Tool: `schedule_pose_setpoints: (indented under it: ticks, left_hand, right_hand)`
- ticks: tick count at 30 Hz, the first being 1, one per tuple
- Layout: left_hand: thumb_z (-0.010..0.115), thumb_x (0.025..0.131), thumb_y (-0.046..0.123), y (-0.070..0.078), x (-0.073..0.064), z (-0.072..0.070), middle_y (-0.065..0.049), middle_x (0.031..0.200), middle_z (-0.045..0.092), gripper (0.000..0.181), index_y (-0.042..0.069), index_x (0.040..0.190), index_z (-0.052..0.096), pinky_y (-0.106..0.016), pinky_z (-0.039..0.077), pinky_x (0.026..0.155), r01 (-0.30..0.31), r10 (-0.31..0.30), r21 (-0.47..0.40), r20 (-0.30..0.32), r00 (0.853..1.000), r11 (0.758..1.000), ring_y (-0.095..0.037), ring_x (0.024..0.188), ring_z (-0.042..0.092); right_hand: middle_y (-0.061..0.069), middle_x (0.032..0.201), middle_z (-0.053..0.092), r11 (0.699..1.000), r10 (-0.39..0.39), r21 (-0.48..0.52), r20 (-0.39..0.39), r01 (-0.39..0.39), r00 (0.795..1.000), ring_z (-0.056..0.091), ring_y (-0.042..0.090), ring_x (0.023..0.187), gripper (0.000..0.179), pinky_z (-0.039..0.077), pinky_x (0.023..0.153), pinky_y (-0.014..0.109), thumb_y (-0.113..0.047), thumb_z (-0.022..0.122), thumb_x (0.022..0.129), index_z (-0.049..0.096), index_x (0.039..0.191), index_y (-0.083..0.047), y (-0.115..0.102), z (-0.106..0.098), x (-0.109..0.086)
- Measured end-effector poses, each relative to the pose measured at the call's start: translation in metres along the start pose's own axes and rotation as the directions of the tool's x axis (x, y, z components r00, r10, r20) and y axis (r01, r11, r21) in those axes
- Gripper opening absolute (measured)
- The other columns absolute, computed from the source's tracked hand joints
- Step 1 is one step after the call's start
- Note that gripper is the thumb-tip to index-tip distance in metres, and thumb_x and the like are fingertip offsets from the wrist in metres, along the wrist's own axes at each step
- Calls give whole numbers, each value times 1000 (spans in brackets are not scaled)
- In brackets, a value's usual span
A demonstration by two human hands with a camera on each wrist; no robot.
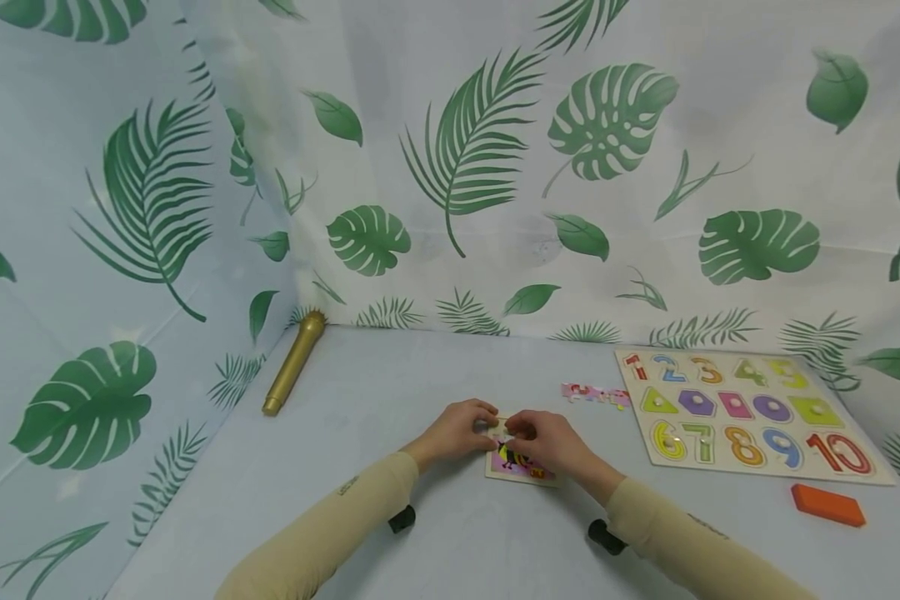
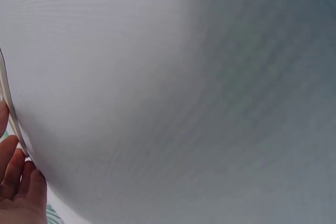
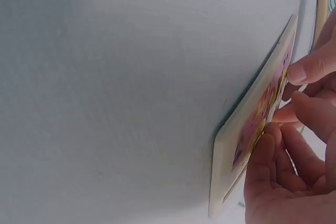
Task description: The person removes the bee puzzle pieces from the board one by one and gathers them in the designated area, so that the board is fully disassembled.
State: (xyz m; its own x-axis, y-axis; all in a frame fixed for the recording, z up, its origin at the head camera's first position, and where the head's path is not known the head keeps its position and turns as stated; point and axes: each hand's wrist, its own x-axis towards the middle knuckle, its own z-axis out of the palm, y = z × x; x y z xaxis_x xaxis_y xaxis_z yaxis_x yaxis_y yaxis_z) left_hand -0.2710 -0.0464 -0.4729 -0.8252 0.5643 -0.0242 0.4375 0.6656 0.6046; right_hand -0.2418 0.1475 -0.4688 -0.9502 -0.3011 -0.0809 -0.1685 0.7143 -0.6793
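A small square puzzle board [image 1: 519,477] with a bee picture on pink lies on the table between both hands. My left hand [image 1: 459,431] holds its upper left corner, thumb over the face and other fingers around the far edge. From the other side, my right hand [image 1: 553,442] has its curled fingers and thumb at the upper part of the picture. In the right wrist view the fingertips [image 3: 265,142] rest right on the picture face [image 3: 257,121]; I cannot tell whether a loose piece is between them. The left wrist view catches only the board's edge [image 2: 14,121] and some left fingers.
Pink puzzle pieces [image 1: 596,395] lie beyond the right hand. Farther right is a large number-and-shape board [image 1: 753,417], with an orange block [image 1: 828,505] in front of it. A gold microphone-shaped object [image 1: 294,365] lies at back left. Leaf-patterned cloth [image 1: 480,192] walls the table's back and sides.
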Motion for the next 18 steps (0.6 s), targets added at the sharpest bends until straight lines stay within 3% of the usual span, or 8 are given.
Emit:
schedule_pose_setpoints:
  ticks: [8, 18]
  left_hand:
    - [78, 85, 19, 1, -2, -2, -5, 133, 58, 38, 2, 118, 68, -34, 38, 109, -9, 9, -8, 18, 1000, 1000, -23, 128, 50]
    - [80, 83, 23, 2, -2, -4, -5, 135, 57, 45, 3, 121, 67, -33, 38, 109, -30, 28, 25, 47, 998, 999, -23, 128, 50]
  right_hand:
    - [1, 92, 63, 1000, -17, 6, -8, 17, 1000, 53, 14, 78, 25, 50, 73, 30, -9, 77, 83, 69, 106, -5, -4, 4, -1]
    - [1, 93, 59, 995, -99, -23, 6, 99, 995, 53, 13, 79, 22, 49, 72, 29, -6, 76, 83, 69, 104, -5, -3, 5, -1]
